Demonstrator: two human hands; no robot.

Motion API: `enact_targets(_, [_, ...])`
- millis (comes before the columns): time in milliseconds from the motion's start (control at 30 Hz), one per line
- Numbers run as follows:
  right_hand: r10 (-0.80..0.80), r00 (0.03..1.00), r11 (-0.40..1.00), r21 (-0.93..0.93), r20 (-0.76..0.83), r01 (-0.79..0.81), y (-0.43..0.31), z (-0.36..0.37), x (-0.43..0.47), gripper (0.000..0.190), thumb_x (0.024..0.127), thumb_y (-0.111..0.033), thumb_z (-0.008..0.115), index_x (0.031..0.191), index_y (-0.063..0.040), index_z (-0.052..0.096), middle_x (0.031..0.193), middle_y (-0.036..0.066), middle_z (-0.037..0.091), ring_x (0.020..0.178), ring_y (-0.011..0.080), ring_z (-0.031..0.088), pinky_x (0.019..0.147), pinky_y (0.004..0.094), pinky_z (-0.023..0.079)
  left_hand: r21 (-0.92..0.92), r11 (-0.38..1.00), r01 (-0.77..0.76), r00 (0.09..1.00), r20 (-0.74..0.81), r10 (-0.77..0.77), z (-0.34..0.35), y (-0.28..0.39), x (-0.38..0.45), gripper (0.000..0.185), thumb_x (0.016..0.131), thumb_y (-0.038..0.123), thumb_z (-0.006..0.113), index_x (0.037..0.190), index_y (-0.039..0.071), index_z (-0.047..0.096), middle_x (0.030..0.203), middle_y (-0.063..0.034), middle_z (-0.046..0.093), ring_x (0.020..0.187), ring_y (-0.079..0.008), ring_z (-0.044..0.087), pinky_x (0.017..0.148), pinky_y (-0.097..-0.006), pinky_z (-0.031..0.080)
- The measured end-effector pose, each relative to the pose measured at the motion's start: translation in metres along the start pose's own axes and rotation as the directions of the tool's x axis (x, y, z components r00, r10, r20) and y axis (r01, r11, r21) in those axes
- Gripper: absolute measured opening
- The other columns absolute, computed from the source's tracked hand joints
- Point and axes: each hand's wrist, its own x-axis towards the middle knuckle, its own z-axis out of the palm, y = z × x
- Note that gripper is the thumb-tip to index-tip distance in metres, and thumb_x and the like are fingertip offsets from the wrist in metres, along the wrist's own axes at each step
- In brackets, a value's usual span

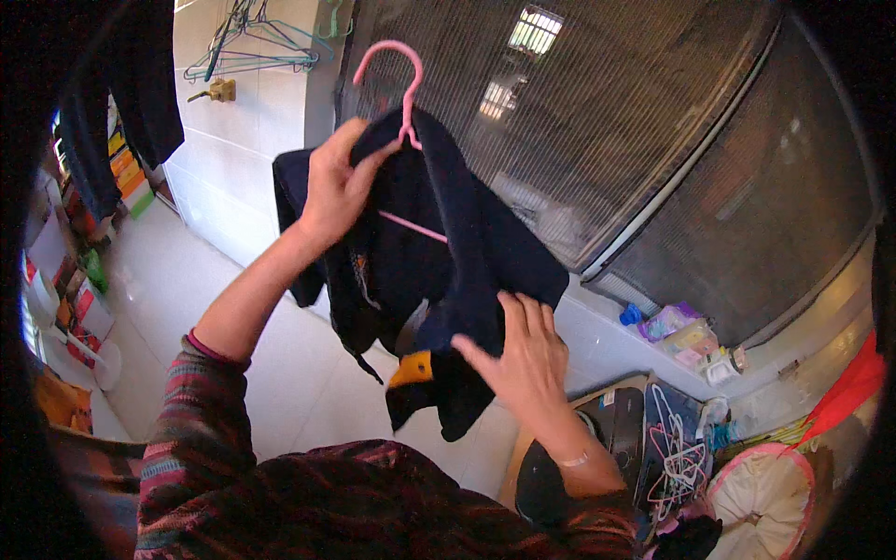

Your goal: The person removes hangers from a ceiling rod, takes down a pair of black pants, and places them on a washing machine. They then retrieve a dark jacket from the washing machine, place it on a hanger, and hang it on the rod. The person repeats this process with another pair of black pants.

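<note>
A dark jacket (490, 231) with a collar hangs on a pink clothes hanger (413, 77) in front of me. The hanger's hook rises above the collar, and part of its pink bar shows inside the jacket's open front. My left hand (336, 182) grips the collar just left of the hook. On the lower right side of the jacket, my right hand (528, 346) lies against the cloth with its fingers spread. An orange-yellow patch (411, 369) shows near the jacket's lower edge.
Wire hangers (252, 56) hang on the tiled wall at upper left, beside dark hanging trousers (143, 84). A mesh screen window (595, 126) fills the upper right. Small packets (675, 329) line its sill. More hangers (675, 455) lie at lower right.
</note>
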Motion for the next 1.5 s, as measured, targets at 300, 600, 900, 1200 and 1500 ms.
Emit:
enact_targets(300, [0.061, 0.966, 0.974, 0.225, -0.253, -0.003, -0.041, 0.027, 0.060, 0.036, 0.079, -0.025, 0.068, 0.104, -0.004, 0.054, 0.078, 0.012, 0.063, 0.069, 0.0270, 0.062, 0.059, 0.0370, 0.050, -0.045, 0.999, 0.004, 1.000, 0.026, -0.003, -0.024, -0.011, 0.005, 0.022, 0.081, 0.000, 0.064, 0.102, -0.002, 0.062, 0.090, -0.0123, 0.064, 0.081, -0.0180, 0.062, 0.072, -0.0287, 0.049])
enact_targets(600, [0.013, 0.953, 0.952, 0.295, -0.303, 0.081, -0.017, 0.054, 0.126, 0.012, 0.086, -0.016, 0.053, 0.093, -0.006, 0.051, 0.056, 0.017, 0.056, 0.052, 0.0358, 0.059, 0.047, 0.0447, 0.045, 0.201, 0.973, -0.118, 0.982, 0.168, 0.084, -0.040, -0.012, 0.003, 0.017, 0.077, 0.000, 0.066, 0.094, 0.002, 0.063, 0.082, -0.0166, 0.058, 0.076, -0.0313, 0.060, 0.067, -0.0340, 0.048])
enact_targets(900, [-0.416, 0.867, 0.874, 0.142, -0.275, 0.465, -0.044, 0.035, 0.184, 0.044, 0.080, -0.044, 0.063, 0.096, -0.003, 0.058, 0.084, 0.012, 0.054, 0.085, 0.0324, 0.056, 0.068, 0.0436, 0.049, 0.047, 0.999, 0.004, 0.992, -0.129, 0.002, -0.066, -0.021, 0.019, 0.017, 0.082, -0.002, 0.061, 0.099, -0.002, 0.062, 0.088, -0.0118, 0.063, 0.084, -0.0149, 0.060, 0.075, -0.0283, 0.048])
enact_targets(1200, [-0.106, 0.775, 0.316, 0.760, 0.622, -0.567, -0.020, 0.056, 0.213, 0.033, 0.087, -0.029, 0.059, 0.097, 0.002, 0.064, 0.091, 0.007, 0.067, 0.080, 0.0183, 0.063, 0.074, 0.0320, 0.050, 0.249, 0.967, -0.049, 0.997, 0.064, 0.035, -0.089, -0.062, 0.040, 0.025, 0.080, 0.000, 0.061, 0.105, 0.000, 0.058, 0.096, -0.0188, 0.059, 0.093, -0.0340, 0.058, 0.081, -0.0358, 0.046])
enact_targets(1500, [0.146, 0.634, 0.240, 0.594, 0.760, -0.768, -0.150, -0.011, 0.259, 0.040, 0.081, -0.021, 0.067, 0.112, 0.002, 0.057, 0.096, 0.010, 0.067, 0.082, 0.0176, 0.065, 0.079, 0.0309, 0.052, 0.528, 0.812, -0.249, 0.964, 0.051, 0.263, -0.170, -0.126, 0.071, 0.030, 0.079, 0.018, 0.068, 0.104, 0.004, 0.059, 0.090, -0.0148, 0.061, 0.084, -0.0338, 0.059, 0.069, -0.0409, 0.046])
